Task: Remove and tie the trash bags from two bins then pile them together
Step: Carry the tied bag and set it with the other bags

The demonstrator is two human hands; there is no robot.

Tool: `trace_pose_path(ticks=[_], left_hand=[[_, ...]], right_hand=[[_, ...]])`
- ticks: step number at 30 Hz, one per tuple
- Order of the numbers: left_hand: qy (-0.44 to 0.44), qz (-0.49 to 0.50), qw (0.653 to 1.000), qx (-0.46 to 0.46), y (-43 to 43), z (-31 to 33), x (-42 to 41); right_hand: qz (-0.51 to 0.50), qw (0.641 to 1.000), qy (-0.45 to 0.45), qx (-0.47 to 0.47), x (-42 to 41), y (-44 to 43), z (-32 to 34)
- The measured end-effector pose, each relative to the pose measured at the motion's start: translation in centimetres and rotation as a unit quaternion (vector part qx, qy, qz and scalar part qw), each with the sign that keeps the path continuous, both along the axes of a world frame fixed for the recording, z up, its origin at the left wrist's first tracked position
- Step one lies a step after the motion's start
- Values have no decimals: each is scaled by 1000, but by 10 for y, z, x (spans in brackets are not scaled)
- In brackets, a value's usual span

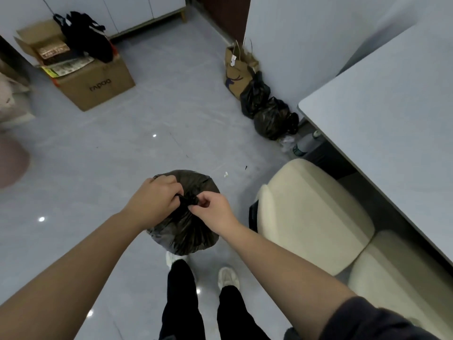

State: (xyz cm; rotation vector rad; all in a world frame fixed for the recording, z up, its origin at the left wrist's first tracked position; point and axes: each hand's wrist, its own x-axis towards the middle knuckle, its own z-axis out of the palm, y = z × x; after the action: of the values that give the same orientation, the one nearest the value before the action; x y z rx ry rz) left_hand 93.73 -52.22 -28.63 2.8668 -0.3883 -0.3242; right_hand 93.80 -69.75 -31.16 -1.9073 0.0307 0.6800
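Note:
A full black trash bag (186, 231) hangs in front of me above the grey floor, its top gathered into a twisted neck. My left hand (153, 198) grips the neck from the left with curled fingers. My right hand (214, 211) pinches the bag's loose black ends from the right. Two tied black trash bags (267, 111) lie against the white wall at the far right, beside a brown paper bag (236, 71). No bin can be seen.
A cream cushioned chair (311, 214) stands close on my right, under a grey table (392, 133). A cardboard box (98, 82) with black cloth on it sits at the far left. Bottles (304, 144) stand under the table. My feet (228, 277) are below the bag.

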Motion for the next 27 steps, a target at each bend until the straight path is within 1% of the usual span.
trace_pose_path(ticks=[5, 11, 15, 20, 22, 25, 27], left_hand=[[36, -27, 999, -28, 28, -1, 80], [33, -76, 995, -55, 43, 0, 161], [43, -102, 993, -40, 39, -2, 222], [78, -129, 988, -20, 23, -18, 302], [97, -125, 987, -31, 16, -32, 336], [119, -114, 982, -88, 2, -55, 384], [133, -111, 979, -110, -8, -69, 415]], right_hand=[[-56, 998, -10, 2, 66, 29, 2], [-105, 994, -17, 3, 132, 43, 0], [-147, 989, -18, 16, 181, 40, -6], [-165, 986, -9, 6, 253, 25, -25], [-166, 986, -9, -11, 284, 17, -33], [-180, 981, -23, -65, 326, 5, -51], [-192, 977, -19, -95, 352, -3, -65]])
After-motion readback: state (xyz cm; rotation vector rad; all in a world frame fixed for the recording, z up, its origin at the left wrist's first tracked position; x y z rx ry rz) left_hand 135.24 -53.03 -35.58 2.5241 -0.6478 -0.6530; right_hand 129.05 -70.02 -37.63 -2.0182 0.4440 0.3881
